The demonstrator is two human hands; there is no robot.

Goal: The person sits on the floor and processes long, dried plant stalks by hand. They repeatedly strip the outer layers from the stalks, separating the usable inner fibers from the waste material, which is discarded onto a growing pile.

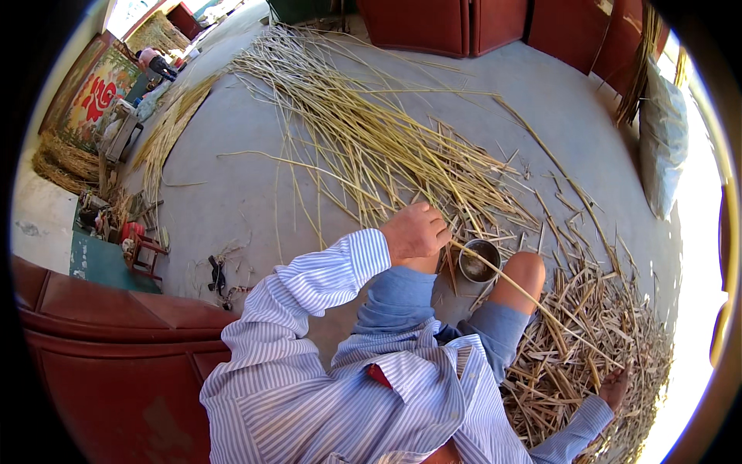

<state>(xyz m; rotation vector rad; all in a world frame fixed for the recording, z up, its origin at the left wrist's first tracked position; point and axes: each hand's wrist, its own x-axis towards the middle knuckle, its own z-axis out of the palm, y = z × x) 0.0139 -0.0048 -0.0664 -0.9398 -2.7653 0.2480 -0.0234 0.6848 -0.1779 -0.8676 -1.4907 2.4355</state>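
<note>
A long, thin, straw-coloured stalk runs slanting across my knees. My left hand is closed around its upper end, above my left knee. At the lower right, the other end meets my right hand, whose fingers appear closed on it, though they are small and partly hidden. Beneath the stalk, between my knees, stands a round metal pot with something pale inside. Just beyond my left hand lies a wide spread of long yellow-green stalks on the grey floor.
Short cut pieces are heaped beside my right leg. Dark red panels stand at the back, and a red couch at the left. A pale sack leans at the right. Far left, a person bends near a stalk bundle.
</note>
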